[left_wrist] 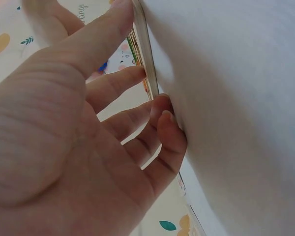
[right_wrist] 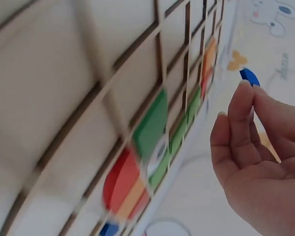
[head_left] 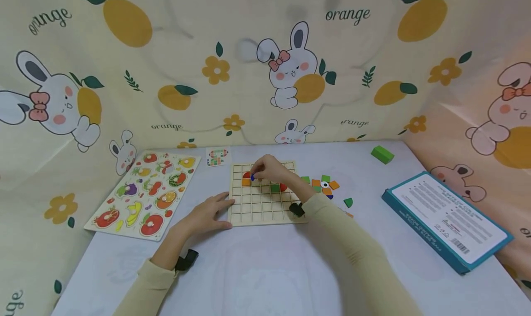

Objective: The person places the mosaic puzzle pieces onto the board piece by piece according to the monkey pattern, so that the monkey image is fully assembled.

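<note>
— Where to find the right hand [head_left: 271,171] in the head view?
— Near the centre of the frame, over the upper part of the wooden grid board [head_left: 249,213], thumb and fingertip pinching a blue piece [right_wrist: 250,77].
— And that blue piece, in the right wrist view?
— Right of centre, poking out past the fingertips. Hard to tell, from this angle, whether touching the board.
— The left hand [head_left: 207,213]?
— Left of centre, lower down; fingers loosely spread, grasping nothing, resting against the board's left edge.
— Already on the board?
— Just left of the right hand, a red piece [head_left: 246,174] with an orange piece [head_left: 246,182] below. Near the centre, a green piece [head_left: 275,188].
— Elsewhere in the frame?
— Right of the board, a scatter of loose pieces [head_left: 317,183]. At left, a fruit picture board [head_left: 143,172]; above the grid's upper left corner, a small card [head_left: 217,157]. Towards the right side, a green block [head_left: 382,155], and, lower down, a teal box [head_left: 450,221] lying flat.
</note>
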A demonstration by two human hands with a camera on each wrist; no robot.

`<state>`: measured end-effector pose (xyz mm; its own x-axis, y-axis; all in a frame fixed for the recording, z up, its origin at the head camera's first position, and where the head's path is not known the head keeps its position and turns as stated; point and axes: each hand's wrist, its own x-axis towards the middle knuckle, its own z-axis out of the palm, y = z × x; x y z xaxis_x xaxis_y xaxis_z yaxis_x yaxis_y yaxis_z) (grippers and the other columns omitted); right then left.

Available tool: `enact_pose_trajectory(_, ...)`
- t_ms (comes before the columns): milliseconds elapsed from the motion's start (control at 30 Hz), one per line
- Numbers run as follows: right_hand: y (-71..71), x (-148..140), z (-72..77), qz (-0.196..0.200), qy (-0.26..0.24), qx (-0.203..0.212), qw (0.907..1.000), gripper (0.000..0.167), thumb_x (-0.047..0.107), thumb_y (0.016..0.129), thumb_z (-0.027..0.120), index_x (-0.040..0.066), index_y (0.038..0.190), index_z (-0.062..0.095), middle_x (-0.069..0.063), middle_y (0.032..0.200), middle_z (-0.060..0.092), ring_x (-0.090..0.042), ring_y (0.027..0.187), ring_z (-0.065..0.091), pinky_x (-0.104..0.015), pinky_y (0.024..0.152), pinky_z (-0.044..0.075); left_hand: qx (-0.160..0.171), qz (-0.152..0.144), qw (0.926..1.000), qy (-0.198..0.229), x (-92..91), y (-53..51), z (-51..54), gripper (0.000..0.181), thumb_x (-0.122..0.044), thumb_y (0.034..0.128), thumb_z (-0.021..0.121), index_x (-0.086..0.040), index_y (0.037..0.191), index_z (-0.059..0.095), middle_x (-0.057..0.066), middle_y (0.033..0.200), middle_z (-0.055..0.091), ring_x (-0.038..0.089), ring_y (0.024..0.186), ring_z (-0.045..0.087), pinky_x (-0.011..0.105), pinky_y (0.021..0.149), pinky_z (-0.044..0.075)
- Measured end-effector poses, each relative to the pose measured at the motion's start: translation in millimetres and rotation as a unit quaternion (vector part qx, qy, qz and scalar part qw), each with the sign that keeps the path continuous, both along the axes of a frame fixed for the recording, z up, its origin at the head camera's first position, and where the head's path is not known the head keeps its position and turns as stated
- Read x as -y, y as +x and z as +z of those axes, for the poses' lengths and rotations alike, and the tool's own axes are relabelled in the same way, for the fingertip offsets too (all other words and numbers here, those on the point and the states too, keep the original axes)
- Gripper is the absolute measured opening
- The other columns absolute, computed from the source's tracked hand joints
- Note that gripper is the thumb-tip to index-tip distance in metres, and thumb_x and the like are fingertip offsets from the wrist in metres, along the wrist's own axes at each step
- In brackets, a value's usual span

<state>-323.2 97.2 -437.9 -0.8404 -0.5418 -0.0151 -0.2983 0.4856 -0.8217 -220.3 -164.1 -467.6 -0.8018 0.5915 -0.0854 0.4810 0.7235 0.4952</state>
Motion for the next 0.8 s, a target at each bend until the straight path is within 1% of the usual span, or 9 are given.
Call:
enact_pose_trajectory(67, -4.6, 13, -3.4, -0.001, 0.002, 0.009, 1.0, 0.012, -0.008, 0.092, 0.064, -0.01, 0.101, 0.072, -0.015, 0.09, 0.072, -0.03, 0.08, 0.069, -0.036, 0.072, 0.059, -0.001, -0.003, 1.0, 0.001, 0.7, -0.6, -1.0, 0.074, -0.04, 0.0869, 0.077, -0.008, 0.147, 0.049, 0.023, 0.158, 0.031, 0.045, 0.142, 0.033, 0.059, 0.111, 0.033)
enact_pose_trajectory(133, -8.0, 24, -7.2, 0.003, 0.009, 0.007, 0.9999, 0.011, -0.008, 0.091, 0.066, -0.009, 0.098, 0.073, -0.014, 0.089, 0.073, -0.025, 0.079, 0.068, -0.029, 0.07, 0.058, -0.003, -0.006, 1.0, 0.003, 1.6, -1.1, -1.9, 0.074, -0.04, 0.0871, 0.076, -0.008, 0.147, 0.049, 0.023, 0.157, 0.032, 0.045, 0.141, 0.033, 0.059, 0.11, 0.034)
enact_pose_trajectory(233, -12.3, 37, -13.3, 0.007, 0.019, 0.003, 0.9998, 0.009, -0.008, 0.089, 0.067, -0.007, 0.095, 0.074, -0.011, 0.087, 0.073, -0.017, 0.077, 0.064, -0.024, 0.069, 0.054, -0.003, -0.01, 0.9999, 0.006, 2.0, -1.0, -2.0, 0.074, -0.04, 0.0874, 0.076, -0.006, 0.147, 0.049, 0.024, 0.157, 0.032, 0.046, 0.141, 0.034, 0.06, 0.11, 0.034)
enact_pose_trajectory(367, -14.9, 47, -17.0, 0.002, 0.043, -0.008, 0.999, 0.009, -0.006, 0.089, 0.068, -0.004, 0.094, 0.075, -0.008, 0.087, 0.072, -0.014, 0.077, 0.059, -0.024, 0.072, 0.051, -0.002, -0.013, 0.9999, 0.009, 1.2, 0.0, -0.4, 0.073, -0.039, 0.088, 0.076, -0.005, 0.147, 0.049, 0.024, 0.157, 0.032, 0.046, 0.141, 0.034, 0.06, 0.11, 0.034)
enact_pose_trajectory(433, -14.4, 50, -16.2, 0.002, 0.059, -0.01, 0.9982, 0.009, -0.005, 0.09, 0.068, -0.003, 0.095, 0.075, -0.008, 0.088, 0.071, -0.015, 0.079, 0.059, -0.025, 0.073, 0.051, 0.001, -0.012, 0.9999, 0.009, 0.8, 0.4, 0.0, 0.073, -0.038, 0.0882, 0.076, -0.005, 0.147, 0.049, 0.024, 0.157, 0.032, 0.046, 0.141, 0.033, 0.06, 0.11, 0.034)
enact_pose_trajectory(600, -12.1, 53, -14.8, 0.013, 0.104, -0.022, 0.9942, 0.012, -0.003, 0.092, 0.067, -0.001, 0.1, 0.075, -0.006, 0.088, 0.069, -0.016, 0.08, 0.057, -0.024, 0.073, 0.049, 0.002, -0.006, 1.0, 0.005, 0.6, 0.5, 0.5, 0.072, -0.038, 0.088, 0.076, -0.006, 0.147, 0.049, 0.024, 0.157, 0.032, 0.045, 0.142, 0.033, 0.06, 0.111, 0.033)
enact_pose_trajectory(667, -10.4, 52, -14.9, 0.017, 0.127, -0.039, 0.991, 0.015, 0.0, 0.092, 0.068, 0.002, 0.105, 0.074, -0.006, 0.09, 0.067, -0.016, 0.081, 0.056, -0.025, 0.072, 0.048, 0.0, -0.006, 1.0, 0.003, 0.4, 0.2, 0.9, 0.073, -0.038, 0.0878, 0.076, -0.006, 0.147, 0.049, 0.024, 0.157, 0.032, 0.045, 0.142, 0.033, 0.059, 0.111, 0.034)
enact_pose_trajectory(733, -7.4, 50, -14.8, 0.021, 0.157, -0.069, 0.985, 0.019, 0.005, 0.092, 0.07, 0.004, 0.111, 0.073, -0.006, 0.095, 0.064, -0.017, 0.084, 0.055, -0.027, 0.074, 0.048, 0.001, -0.005, 1.0, 0.0, 0.4, -0.1, 1.2, 0.073, -0.039, 0.0876, 0.076, -0.006, 0.147, 0.049, 0.024, 0.157, 0.032, 0.045, 0.142, 0.033, 0.059, 0.111, 0.033)
enact_pose_trajectory(800, -2.9, 48, -14.5, 0.026, 0.199, -0.12, 0.9724, 0.026, 0.013, 0.093, 0.071, 0.007, 0.118, 0.071, -0.007, 0.104, 0.062, -0.02, 0.092, 0.054, -0.031, 0.078, 0.048, 0.001, -0.006, 1.0, -0.003, 0.7, -0.3, 1.4, 0.073, -0.039, 0.0875, 0.076, -0.007, 0.147, 0.049, 0.024, 0.157, 0.032, 0.045, 0.142, 0.033, 0.059, 0.111, 0.033)
